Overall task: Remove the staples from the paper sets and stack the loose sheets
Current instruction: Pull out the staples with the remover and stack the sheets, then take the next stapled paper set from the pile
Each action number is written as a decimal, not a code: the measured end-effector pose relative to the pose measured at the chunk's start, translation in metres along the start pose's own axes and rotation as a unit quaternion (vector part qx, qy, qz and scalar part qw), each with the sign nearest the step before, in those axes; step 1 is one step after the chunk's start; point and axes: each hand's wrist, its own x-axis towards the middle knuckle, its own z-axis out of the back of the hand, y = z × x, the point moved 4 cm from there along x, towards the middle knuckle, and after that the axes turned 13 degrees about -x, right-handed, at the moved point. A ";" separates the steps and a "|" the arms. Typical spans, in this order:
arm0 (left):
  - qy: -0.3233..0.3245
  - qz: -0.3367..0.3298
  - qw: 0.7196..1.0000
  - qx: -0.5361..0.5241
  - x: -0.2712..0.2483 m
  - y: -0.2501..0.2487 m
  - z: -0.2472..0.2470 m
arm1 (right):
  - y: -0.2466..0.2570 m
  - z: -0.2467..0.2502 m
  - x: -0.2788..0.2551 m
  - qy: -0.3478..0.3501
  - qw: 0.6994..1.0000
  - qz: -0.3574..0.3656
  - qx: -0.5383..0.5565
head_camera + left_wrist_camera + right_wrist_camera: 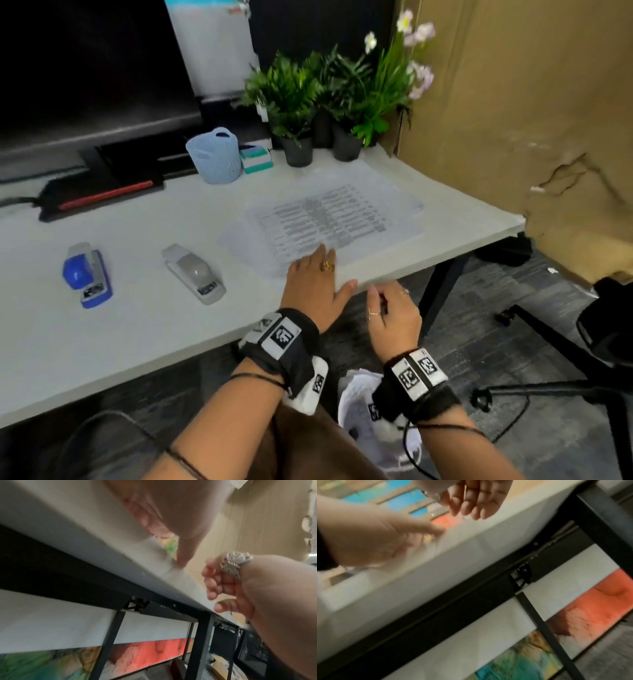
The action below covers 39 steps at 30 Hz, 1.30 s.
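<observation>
A spread of printed sheets [329, 219] lies on the grey table [154, 342] near its right front corner. My left hand [313, 281] lies flat on the near edge of the sheets, fingers straight, with the thumb [185, 547] stretched along the table's front edge. My right hand [390, 308] hangs just off the table edge, in front of it and slightly below. Its fingers [216, 582] are loosely curled and I see nothing in them. A grey stapler-like tool [193, 274] and a blue one [87, 274] sit to the left, both untouched.
A white-lined bin [356, 394] stands on the floor under my right wrist. At the back are a blue basket [215, 156], potted plants [308, 102] and a monitor [85, 68]. Cardboard [513, 102] walls the right side. A black chair base [548, 387] is to the right.
</observation>
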 end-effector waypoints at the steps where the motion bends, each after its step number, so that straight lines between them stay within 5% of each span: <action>1: -0.001 -0.008 1.000 0.027 -0.004 0.001 0.004 | 0.010 0.009 0.005 -0.020 1.000 0.011 0.013; 4: -0.020 -0.035 0.997 0.059 -0.017 0.008 0.019 | 0.030 0.020 0.018 -0.026 0.999 0.044 0.007; 7: -0.020 -0.037 0.998 0.052 -0.028 0.021 0.033 | 0.033 0.011 0.035 0.042 0.994 0.027 -0.099; 13: -0.008 -0.021 0.999 0.043 -0.040 0.045 0.045 | 0.036 0.011 0.063 0.233 0.908 -0.112 -0.329; 17: 0.017 -0.014 0.999 0.026 -0.045 0.046 0.046 | 0.027 0.021 0.079 0.246 0.912 -0.205 -0.257; 27: 0.023 0.000 0.995 -0.094 -0.050 0.057 0.037 | 0.029 0.032 0.078 0.282 0.939 -0.182 -0.073; 30: 0.025 0.003 0.992 -0.128 -0.051 0.060 0.036 | 0.038 0.036 0.080 0.237 0.958 -0.130 -0.092; 34: 0.009 -0.007 0.988 -0.154 -0.056 0.062 0.041 | 0.058 0.056 0.084 0.088 0.991 -0.095 0.020; 39: -0.191 -0.086 0.963 -0.168 -0.068 0.052 0.091 | 0.086 0.059 0.077 -0.007 0.960 -0.117 0.255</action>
